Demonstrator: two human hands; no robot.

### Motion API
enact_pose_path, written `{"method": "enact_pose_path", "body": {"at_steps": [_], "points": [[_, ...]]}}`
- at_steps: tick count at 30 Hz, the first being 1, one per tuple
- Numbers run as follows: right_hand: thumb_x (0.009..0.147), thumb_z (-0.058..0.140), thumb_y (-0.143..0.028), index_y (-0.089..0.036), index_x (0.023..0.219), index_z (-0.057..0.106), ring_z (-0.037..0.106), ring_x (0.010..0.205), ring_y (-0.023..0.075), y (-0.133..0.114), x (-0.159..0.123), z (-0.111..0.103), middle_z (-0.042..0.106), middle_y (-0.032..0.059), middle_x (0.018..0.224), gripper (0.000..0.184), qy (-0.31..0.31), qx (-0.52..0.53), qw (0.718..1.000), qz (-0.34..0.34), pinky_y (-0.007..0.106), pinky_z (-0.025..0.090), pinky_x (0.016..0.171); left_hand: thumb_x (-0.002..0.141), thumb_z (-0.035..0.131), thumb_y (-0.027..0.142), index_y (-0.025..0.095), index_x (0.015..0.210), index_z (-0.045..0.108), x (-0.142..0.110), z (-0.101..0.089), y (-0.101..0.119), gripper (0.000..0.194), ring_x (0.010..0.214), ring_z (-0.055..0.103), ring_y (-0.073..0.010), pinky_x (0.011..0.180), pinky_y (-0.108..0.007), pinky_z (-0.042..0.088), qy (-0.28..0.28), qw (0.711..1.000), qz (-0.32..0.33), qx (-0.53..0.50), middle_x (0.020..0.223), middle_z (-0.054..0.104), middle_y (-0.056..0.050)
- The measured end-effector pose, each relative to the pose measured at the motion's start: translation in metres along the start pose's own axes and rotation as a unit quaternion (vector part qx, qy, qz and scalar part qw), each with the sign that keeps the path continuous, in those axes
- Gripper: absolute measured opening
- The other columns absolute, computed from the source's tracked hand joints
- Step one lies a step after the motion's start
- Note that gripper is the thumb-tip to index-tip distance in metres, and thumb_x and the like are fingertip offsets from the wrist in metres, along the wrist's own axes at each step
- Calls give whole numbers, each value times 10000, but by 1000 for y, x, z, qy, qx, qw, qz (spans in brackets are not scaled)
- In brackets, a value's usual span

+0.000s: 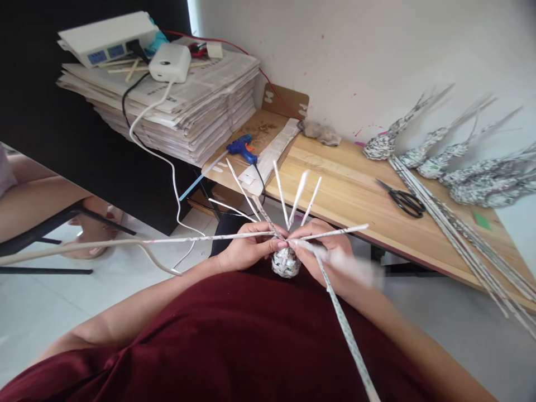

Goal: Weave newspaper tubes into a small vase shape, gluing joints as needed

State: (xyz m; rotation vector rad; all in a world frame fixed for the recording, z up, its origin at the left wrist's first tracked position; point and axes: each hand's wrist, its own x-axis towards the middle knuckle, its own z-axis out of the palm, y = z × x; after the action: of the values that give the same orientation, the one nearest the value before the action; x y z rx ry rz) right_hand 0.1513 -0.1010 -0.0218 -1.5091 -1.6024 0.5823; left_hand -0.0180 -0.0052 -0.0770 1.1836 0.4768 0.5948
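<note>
Close to my body I hold a small woven newspaper piece (286, 263), rounded at the bottom, between both hands. Rolled paper strips (280, 192) fan out from its top in several directions. My left hand (247, 245) is closed at its left side, thumb pressed near the rim where the strips cross. On the other side my right hand (320, 243) pinches the strips at the same rim. One long strip runs far out to the left; another long strip (345, 329) hangs down to the lower right. A pale strip beside my right wrist is smeared by motion.
A wooden table (335, 173) carries black scissors (402, 201), long paper rolls (452, 234) and several woven newspaper pieces (381, 146). A blue glue gun (243, 148) lies by stacked newspapers (176, 111), with a white cable (173, 167) hanging down. Another person's leg (46, 190) shows at left.
</note>
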Motion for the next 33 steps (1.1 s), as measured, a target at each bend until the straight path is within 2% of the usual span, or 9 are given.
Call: {"method": "enact_pose_path", "body": {"at_steps": [4, 8, 11, 15, 19, 21, 26, 30, 33], "points": [[863, 681, -249, -237, 890, 736, 646, 798, 212, 1, 12, 5, 691, 58, 843, 62, -16, 11, 1000, -11, 352, 514, 727, 740, 818, 314, 133, 861, 746, -1, -11, 2, 229, 646, 628, -122, 593, -217, 509, 35, 996, 62, 47, 781, 725, -55], [876, 675, -272, -224, 954, 728, 662, 794, 195, 0, 23, 16, 715, 61, 902, 106, -37, 63, 997, 19, 327, 531, 716, 757, 801, 252, 134, 836, 760, -5, -23, 13, 148, 734, 689, -156, 687, -244, 561, 63, 990, 99, 76, 826, 760, -75], [874, 681, -323, -217, 1074, 701, 664, 785, 189, 6, 35, 21, 724, 70, 955, 227, -52, 92, 993, 56, 311, 536, 691, 746, 802, 217, 140, 814, 763, -10, -33, 24, 110, 759, 714, -177, 714, -266, 585, 122, 982, 116, 91, 857, 773, -80], [831, 711, -381, -191, 1043, 703, 654, 779, 185, 20, 73, 19, 725, 68, 931, 284, -60, 64, 991, 98, 301, 522, 694, 725, 816, 203, 164, 793, 776, -22, -55, 45, 88, 832, 733, -198, 767, -276, 596, 200, 956, 181, 116, 898, 779, -77], [837, 656, -411, -164, 973, 695, 649, 766, 186, 29, 124, 17, 719, 61, 864, 285, -34, 1, 992, 125, 303, 507, 685, 755, 788, 198, 189, 827, 789, -42, -85, 69, 73, 890, 737, -217, 791, -306, 612, 263, 915, 272, 141, 981, 776, -81], [831, 638, -388, -164, 948, 691, 648, 785, 182, 31, 143, 21, 718, 62, 878, 258, -30, -35, 992, 114, 314, 507, 731, 745, 791, 160, 217, 818, 792, -52, -100, 78, 93, 880, 736, -187, 751, -254, 613, 330, 872, 313, 183, 959, 778, -47], [820, 639, -458, -195, 922, 667, 652, 782, 194, 32, 173, 46, 713, 55, 875, 284, -51, -165, 981, 93, 335, 503, 757, 700, 819, 137, 211, 746, 762, -65, -129, 90, 104, 568, 660, -115, 476, -195, 556, 441, 807, 357, 163, 712, 731, 8], [847, 617, -433, -182, 1000, 645, 646, 999, 255, 32, 207, 65, 701, 116, 1049, 295, -3, -292, 956, 13, 369, 477, 886, 675, 846, 213, 179, 759, 745, -60, -138, 90, 136, 505, 610, -84, 433, -165, 513, 446, 823, 339, 94, 694, 710, 10], [862, 610, -417, -131, 1125, 611, 641, 1077, 304, 33, 237, 76, 688, 194, 1122, 389, -38, -365, 930, 25, 384, 466, 912, 671, 844, 255, 155, 747, 733, -54, -132, 89, 168, 509, 611, -87, 437, -172, 514, 429, 851, 294, 73, 760, 728, -19]]}}
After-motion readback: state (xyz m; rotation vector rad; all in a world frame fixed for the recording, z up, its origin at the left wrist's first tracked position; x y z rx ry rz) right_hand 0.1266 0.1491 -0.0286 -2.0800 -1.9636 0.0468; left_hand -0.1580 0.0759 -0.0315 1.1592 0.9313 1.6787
